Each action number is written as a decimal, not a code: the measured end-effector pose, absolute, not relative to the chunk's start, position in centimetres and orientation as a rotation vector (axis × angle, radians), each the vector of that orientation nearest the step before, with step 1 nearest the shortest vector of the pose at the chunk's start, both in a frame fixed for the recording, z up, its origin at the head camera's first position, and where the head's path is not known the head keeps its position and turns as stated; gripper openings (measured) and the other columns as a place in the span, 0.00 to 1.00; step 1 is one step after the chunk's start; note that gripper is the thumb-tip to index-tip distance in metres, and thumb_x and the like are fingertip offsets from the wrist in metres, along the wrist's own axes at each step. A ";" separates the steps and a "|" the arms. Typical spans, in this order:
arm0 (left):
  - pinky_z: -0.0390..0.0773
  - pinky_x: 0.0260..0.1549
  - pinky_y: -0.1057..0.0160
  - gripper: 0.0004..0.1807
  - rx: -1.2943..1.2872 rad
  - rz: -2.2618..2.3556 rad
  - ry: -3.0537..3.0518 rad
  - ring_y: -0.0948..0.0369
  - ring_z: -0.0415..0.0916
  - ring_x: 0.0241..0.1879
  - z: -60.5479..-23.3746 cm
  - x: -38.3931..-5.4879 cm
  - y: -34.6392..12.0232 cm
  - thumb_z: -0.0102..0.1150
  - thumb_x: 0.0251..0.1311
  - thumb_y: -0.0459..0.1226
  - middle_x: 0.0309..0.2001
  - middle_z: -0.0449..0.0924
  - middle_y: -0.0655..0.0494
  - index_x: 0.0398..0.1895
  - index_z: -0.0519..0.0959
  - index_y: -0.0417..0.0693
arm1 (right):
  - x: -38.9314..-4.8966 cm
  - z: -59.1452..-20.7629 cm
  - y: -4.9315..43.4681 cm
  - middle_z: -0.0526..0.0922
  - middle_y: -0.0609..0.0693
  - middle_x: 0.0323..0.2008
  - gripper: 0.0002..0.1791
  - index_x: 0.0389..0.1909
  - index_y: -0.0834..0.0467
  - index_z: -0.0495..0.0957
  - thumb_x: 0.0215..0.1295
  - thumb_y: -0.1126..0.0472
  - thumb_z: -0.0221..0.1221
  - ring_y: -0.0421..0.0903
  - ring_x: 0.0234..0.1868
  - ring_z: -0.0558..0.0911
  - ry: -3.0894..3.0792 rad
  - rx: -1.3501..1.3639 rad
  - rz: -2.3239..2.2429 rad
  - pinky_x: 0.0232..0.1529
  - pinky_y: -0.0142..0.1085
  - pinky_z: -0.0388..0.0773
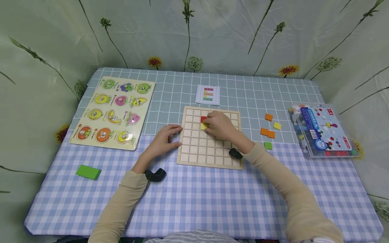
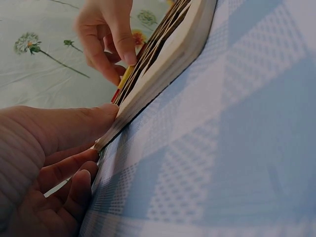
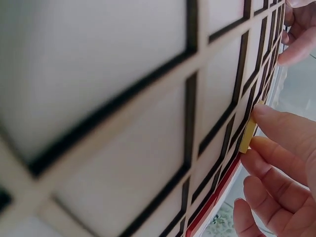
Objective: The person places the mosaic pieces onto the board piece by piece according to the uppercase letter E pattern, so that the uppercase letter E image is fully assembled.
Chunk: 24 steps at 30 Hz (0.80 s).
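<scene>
A wooden grid board [image 1: 197,158] lies on the table. My right hand [image 1: 219,125] is over its upper middle, pinching a yellow square tile [image 3: 250,132] between thumb and fingertips, low over a cell. Just beyond the yellow tile, a red tile [image 1: 203,119] sits on the grid, partly covered by the hand. In the right wrist view, red tiles [image 3: 213,201] run along a row of the board. My left hand [image 1: 162,141] rests at the board's left edge, thumb and index finger spread apart and touching the side.
A printed pattern card [image 1: 208,95] lies behind the board. Several loose tiles, including an orange tile [image 1: 268,117] and a green tile [image 1: 268,145], lie to the right, before a plastic box [image 1: 323,131]. A fruit puzzle [image 1: 112,113] and a green block [image 1: 88,172] are at left.
</scene>
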<state>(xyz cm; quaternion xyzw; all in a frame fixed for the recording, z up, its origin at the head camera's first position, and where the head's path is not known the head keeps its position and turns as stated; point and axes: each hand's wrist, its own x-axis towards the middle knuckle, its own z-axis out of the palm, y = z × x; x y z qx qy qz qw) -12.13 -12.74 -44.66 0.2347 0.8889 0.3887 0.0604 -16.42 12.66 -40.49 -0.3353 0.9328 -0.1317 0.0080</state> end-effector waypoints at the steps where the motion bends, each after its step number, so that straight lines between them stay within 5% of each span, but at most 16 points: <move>1: 0.72 0.37 0.65 0.31 0.710 1.177 2.689 0.54 0.70 0.45 -44.7 -12.1 -12.7 0.67 0.51 0.36 0.61 0.71 0.44 0.61 0.72 0.39 | -16.4 -40.5 12.6 0.82 0.53 0.33 0.12 0.38 0.61 0.84 0.55 0.59 0.65 0.48 0.37 0.77 2.918 -1.051 -0.405 0.41 0.39 0.75; 24: 0.72 0.35 0.66 0.30 0.737 1.187 2.701 0.54 0.72 0.44 -44.8 -12.2 -12.8 0.67 0.51 0.36 0.60 0.71 0.43 0.59 0.72 0.38 | -15.2 -39.9 16.9 0.84 0.55 0.35 0.10 0.37 0.62 0.85 0.54 0.62 0.65 0.52 0.39 0.78 3.028 -0.956 -0.432 0.40 0.42 0.76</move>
